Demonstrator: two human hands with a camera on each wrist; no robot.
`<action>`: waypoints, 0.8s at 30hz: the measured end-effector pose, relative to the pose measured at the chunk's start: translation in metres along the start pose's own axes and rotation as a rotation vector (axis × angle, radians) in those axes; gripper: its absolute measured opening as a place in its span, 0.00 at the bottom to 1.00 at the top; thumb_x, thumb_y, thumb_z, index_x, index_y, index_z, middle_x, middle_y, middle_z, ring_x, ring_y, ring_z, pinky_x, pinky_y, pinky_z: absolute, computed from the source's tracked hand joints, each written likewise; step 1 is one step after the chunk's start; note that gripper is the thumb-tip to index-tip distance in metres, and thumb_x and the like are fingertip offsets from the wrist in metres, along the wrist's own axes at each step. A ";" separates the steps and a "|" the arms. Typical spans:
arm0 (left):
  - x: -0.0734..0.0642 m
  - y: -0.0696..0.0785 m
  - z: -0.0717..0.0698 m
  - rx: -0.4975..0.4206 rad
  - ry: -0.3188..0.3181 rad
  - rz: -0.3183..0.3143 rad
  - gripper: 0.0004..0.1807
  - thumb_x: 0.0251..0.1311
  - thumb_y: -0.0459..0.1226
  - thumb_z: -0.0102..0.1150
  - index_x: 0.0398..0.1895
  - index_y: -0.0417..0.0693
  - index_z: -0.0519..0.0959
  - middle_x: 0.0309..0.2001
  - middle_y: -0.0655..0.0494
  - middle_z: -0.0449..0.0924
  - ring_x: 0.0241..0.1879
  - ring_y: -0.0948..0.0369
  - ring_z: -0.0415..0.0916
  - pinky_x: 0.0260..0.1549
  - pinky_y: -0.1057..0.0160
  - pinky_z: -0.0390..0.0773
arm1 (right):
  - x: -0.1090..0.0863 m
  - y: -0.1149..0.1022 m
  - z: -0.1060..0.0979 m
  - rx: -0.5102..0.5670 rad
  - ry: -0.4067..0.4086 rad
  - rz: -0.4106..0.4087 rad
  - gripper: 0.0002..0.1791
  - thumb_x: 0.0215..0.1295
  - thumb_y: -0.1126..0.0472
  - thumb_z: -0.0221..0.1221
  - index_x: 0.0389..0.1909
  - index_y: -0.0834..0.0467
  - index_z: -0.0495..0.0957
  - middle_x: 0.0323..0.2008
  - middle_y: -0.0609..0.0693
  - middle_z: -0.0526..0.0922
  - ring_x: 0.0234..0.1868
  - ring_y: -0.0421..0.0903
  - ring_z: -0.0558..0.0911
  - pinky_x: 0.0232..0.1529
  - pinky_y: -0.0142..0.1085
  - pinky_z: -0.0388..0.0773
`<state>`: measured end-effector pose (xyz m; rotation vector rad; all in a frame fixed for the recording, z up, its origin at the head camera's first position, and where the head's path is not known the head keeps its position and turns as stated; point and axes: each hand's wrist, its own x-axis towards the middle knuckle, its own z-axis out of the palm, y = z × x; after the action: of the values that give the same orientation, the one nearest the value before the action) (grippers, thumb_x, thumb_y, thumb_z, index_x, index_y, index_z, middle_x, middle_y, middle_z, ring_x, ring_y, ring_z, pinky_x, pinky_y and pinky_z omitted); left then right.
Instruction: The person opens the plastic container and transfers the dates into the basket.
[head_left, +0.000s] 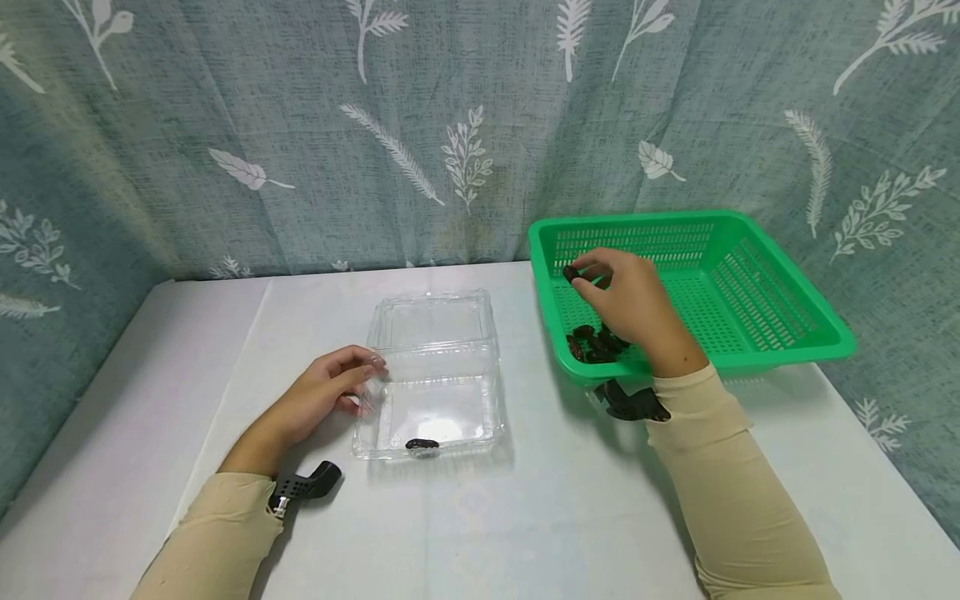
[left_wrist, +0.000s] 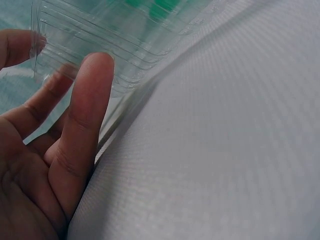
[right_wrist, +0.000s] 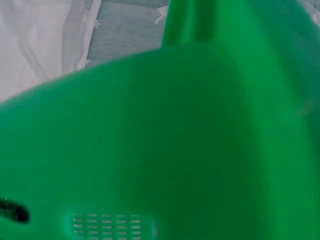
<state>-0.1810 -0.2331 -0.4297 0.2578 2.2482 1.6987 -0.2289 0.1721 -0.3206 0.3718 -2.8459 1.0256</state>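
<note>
In the head view my right hand is over the left part of a green plastic basket, pinching a dark date between thumb and fingertips. Several more glossy, dark reddish-brown dates lie in the basket's near left corner, partly hidden by the hand. My left hand holds the left side of a clear plastic clamshell box. The left wrist view shows its thumb along the ribbed wall and other fingers at the edge. One date lies by the box's front wall.
The box's lid lies folded back toward the curtain behind the white-covered table. The basket wall fills most of the right wrist view. A black wrist camera sits below the left hand.
</note>
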 end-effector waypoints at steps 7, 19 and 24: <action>0.000 0.001 0.000 0.000 -0.003 0.000 0.19 0.74 0.41 0.51 0.56 0.33 0.72 0.48 0.61 0.79 0.31 0.66 0.76 0.29 0.63 0.86 | 0.002 0.009 0.003 -0.083 -0.135 0.059 0.16 0.73 0.58 0.57 0.56 0.58 0.80 0.50 0.62 0.85 0.46 0.57 0.83 0.38 0.46 0.79; 0.001 0.002 -0.001 0.020 -0.001 0.003 0.19 0.75 0.42 0.50 0.55 0.35 0.73 0.51 0.60 0.78 0.33 0.66 0.74 0.29 0.63 0.85 | 0.010 0.022 0.014 -0.103 -0.272 0.079 0.14 0.74 0.59 0.55 0.54 0.58 0.83 0.51 0.61 0.84 0.50 0.57 0.83 0.47 0.50 0.81; 0.001 0.002 -0.001 0.020 0.000 -0.003 0.19 0.75 0.43 0.50 0.56 0.35 0.73 0.51 0.61 0.78 0.33 0.66 0.74 0.29 0.63 0.85 | 0.010 0.023 0.015 -0.106 -0.308 0.061 0.14 0.73 0.61 0.55 0.52 0.58 0.84 0.50 0.61 0.85 0.50 0.56 0.83 0.48 0.50 0.81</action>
<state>-0.1821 -0.2332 -0.4277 0.2585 2.2656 1.6757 -0.2442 0.1774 -0.3447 0.4731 -3.1872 0.8906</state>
